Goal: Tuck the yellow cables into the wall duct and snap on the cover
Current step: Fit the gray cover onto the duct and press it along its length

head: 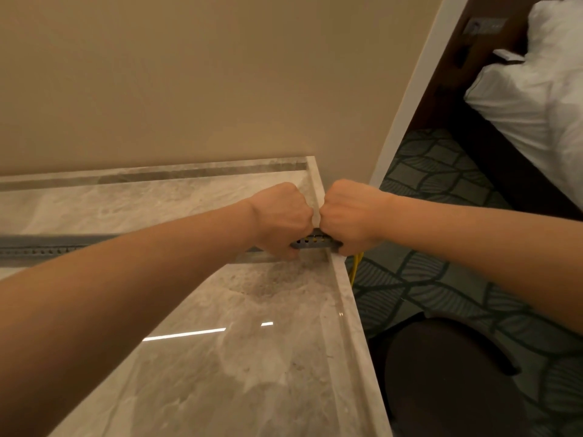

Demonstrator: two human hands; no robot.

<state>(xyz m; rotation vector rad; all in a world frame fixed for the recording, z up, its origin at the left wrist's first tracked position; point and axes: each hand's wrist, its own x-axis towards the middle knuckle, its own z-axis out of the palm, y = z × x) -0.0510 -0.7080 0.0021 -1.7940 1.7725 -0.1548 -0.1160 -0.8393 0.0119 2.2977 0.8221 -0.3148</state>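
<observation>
A grey slotted duct (47,246) runs left to right along the marble counter (246,342), ending at the counter's right edge. My left hand (280,217) and my right hand (350,212) sit knuckle to knuckle over the duct's right end (312,242), both with fingers curled down around it. Yellow shows through the slots between the hands. A yellow cable (356,266) hangs down past the counter edge below my right hand. Whether a cover lies on this end is hidden by the hands.
A beige wall (220,89) rises behind the counter. To the right lie a patterned green carpet (441,279), a dark round stool (448,373) and a bed with white bedding (536,89).
</observation>
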